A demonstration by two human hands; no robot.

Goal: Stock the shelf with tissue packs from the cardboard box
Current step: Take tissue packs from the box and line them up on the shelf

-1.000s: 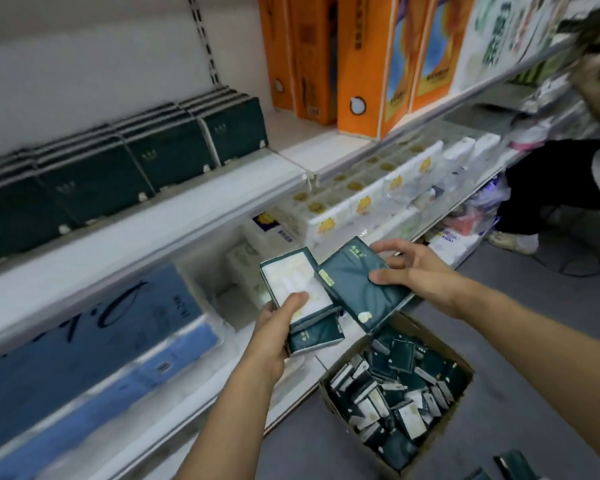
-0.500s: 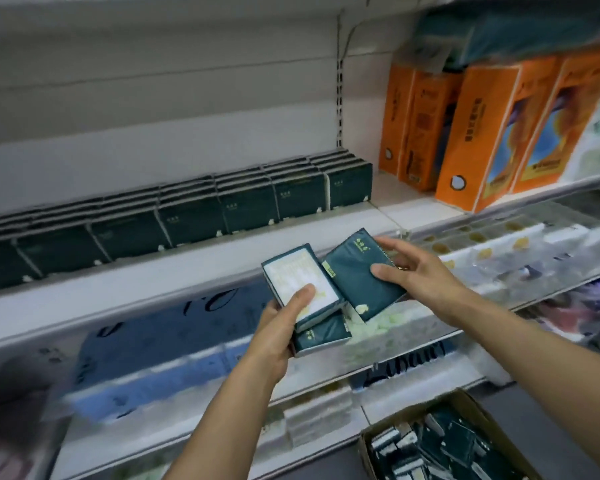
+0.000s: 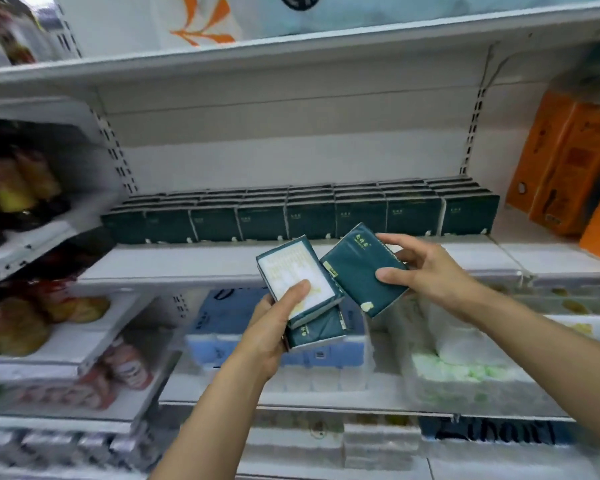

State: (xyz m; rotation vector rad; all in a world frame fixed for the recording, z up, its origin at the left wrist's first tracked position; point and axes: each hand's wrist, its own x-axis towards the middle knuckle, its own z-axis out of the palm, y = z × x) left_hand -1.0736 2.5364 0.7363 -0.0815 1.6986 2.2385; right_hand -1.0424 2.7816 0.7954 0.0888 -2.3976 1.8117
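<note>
My left hand grips a small stack of dark green tissue packs; the top one shows its white back, and my thumb lies across it. My right hand pinches a single dark green tissue pack, tilted, just right of the stack. Both hands hover in front of the white shelf. At the back of that shelf stands a row of the same green packs, several wide and stacked upright. The cardboard box is out of view.
Orange boxes stand on the shelf to the right. The shelf below holds blue and white tissue bundles and a green-white bundle. Snack bags fill the racks at left. Another shelf edge runs overhead.
The view has lifted from the box on the floor to the shelf, and the box has dropped out of sight. Both hands rose with their packs, held the same way.
</note>
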